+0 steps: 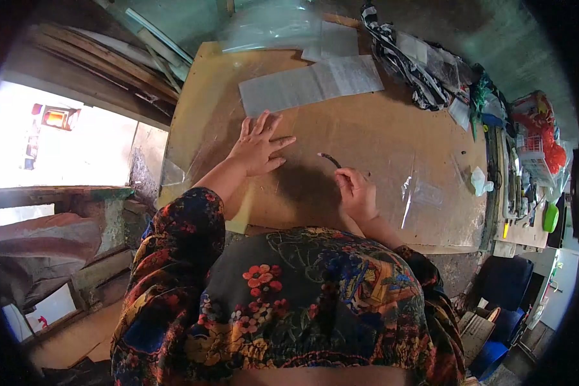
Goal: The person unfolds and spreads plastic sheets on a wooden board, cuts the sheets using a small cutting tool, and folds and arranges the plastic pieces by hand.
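Note:
My left hand rests on the brown tabletop with its fingers spread and nothing in it. To its right, my right hand pinches the lower end of a thin dark stick with a pale tip that points up and left. Just beyond my left hand lies a long translucent plastic sheet. A clear plastic piece is on the table to the right of my right hand.
Clear plastic lies at the far edge, with a black-and-white striped cloth at the far right. A white basket with red plastic and a green object are on the right. Blue chair at lower right.

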A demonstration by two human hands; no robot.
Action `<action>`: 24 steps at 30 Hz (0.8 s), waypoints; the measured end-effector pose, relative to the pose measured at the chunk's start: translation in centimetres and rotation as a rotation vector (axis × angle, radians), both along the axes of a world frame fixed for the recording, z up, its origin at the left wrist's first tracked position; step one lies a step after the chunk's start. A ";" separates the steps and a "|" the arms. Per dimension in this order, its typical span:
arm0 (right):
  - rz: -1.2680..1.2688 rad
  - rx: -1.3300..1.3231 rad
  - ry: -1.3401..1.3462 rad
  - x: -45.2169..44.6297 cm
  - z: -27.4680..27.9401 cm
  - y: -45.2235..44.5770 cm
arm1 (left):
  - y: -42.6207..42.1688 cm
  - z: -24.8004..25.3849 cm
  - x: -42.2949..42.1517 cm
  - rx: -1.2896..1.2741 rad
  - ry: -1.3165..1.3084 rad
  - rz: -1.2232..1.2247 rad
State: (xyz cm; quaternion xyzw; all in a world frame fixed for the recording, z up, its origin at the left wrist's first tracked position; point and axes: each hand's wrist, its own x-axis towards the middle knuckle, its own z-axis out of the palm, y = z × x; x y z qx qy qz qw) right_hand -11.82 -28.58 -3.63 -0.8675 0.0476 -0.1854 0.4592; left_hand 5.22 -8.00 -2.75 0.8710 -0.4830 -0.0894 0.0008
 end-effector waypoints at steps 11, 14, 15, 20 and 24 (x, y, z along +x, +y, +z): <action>0.061 -0.137 0.035 2.1 0.1 1.2 | -0.3 0.4 -0.1 0.037 0.001 0.016; 0.096 -0.160 0.028 2.8 0.2 1.4 | -0.4 0.7 -0.3 0.060 0.021 0.038; 0.111 -0.160 0.021 2.9 0.2 1.5 | -0.4 0.9 -0.3 0.060 0.024 0.038; 0.173 -0.180 -0.017 3.9 -0.4 1.6 | -0.4 0.8 -0.3 0.066 0.018 0.045; 0.216 -0.202 0.007 4.4 -0.9 1.6 | -0.4 1.0 -0.3 0.095 0.024 0.053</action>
